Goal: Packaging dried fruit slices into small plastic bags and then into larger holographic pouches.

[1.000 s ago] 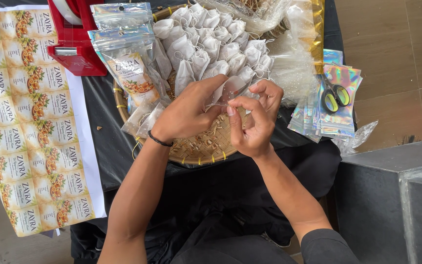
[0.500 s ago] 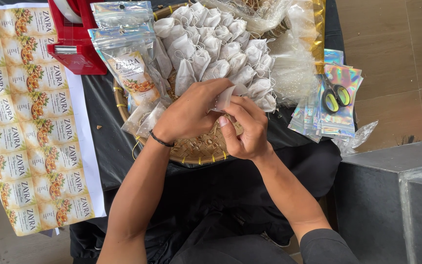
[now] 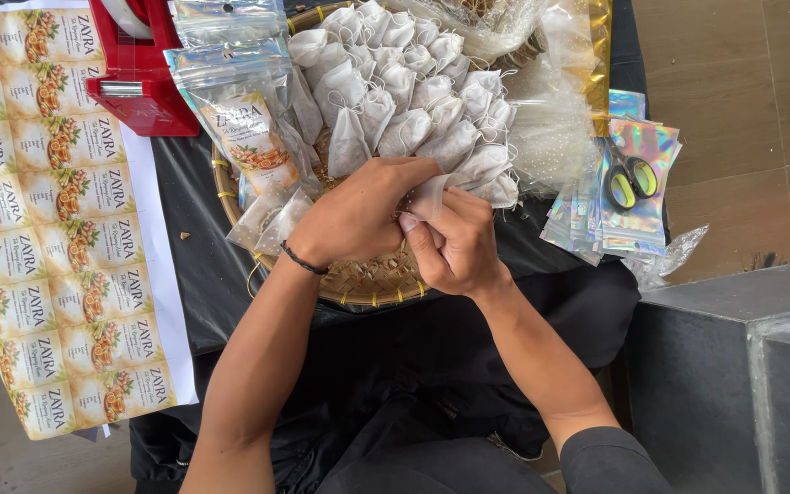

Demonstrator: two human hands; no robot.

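Observation:
Both hands meet over a round woven basket (image 3: pixel 372 284) on my lap. My left hand (image 3: pixel 358 215), with a dark band on the wrist, and my right hand (image 3: pixel 454 242) pinch one small white filter bag (image 3: pixel 432 194) between their fingertips. Behind them the basket is packed with several white filled sachets (image 3: pixel 395 91) with gathered tops. A clear pouch with a printed label (image 3: pixel 244 133) leans on the basket's left rim, and small clear sachets (image 3: pixel 267 215) lie just below it.
A sheet of printed labels (image 3: pixel 43 220) lies at the left. A red tape dispenser (image 3: pixel 134 69) stands at the top left. Holographic pouches (image 3: pixel 628 197) with yellow-handled scissors (image 3: pixel 628 174) sit at the right, beside clear plastic bags (image 3: pixel 555 101). A grey box (image 3: pixel 742 366) stands at the lower right.
My right hand has moved left and closed in against my left hand, and both now grip the small bag tightly together.

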